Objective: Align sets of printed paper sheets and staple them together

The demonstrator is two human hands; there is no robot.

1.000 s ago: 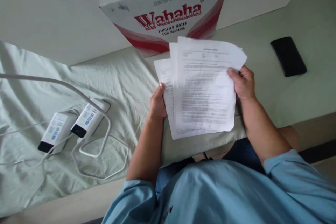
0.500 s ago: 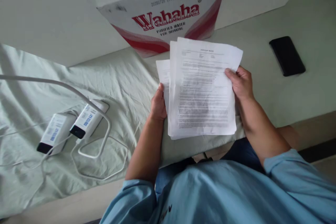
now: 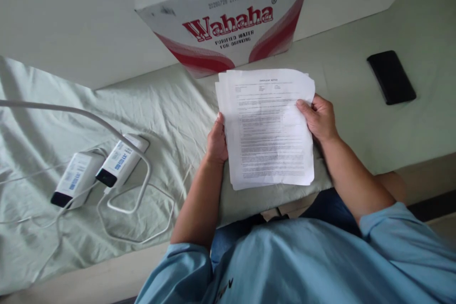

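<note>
A stack of printed white paper sheets (image 3: pixel 269 128) lies in front of me over the pale green sheet (image 3: pixel 167 109), its edges nearly squared up. My left hand (image 3: pixel 216 142) grips the stack's left edge, fingers tucked under it. My right hand (image 3: pixel 318 118) holds the right edge with the thumb pressed on the top page. The sheets' lower edge sits near the bed's front edge, just above my lap.
A white and red Wahaha cardboard box (image 3: pixel 221 14) stands right behind the papers. A black phone (image 3: pixel 391 77) lies at the right. Two white power banks (image 3: pixel 101 170) with looping white cables (image 3: pixel 135 209) lie at the left. A wall runs behind.
The fanned-out sheets in my right hand have come down and left onto the lower ones, forming one nearly aligned stack. Both hands keep their grip on the edges.
</note>
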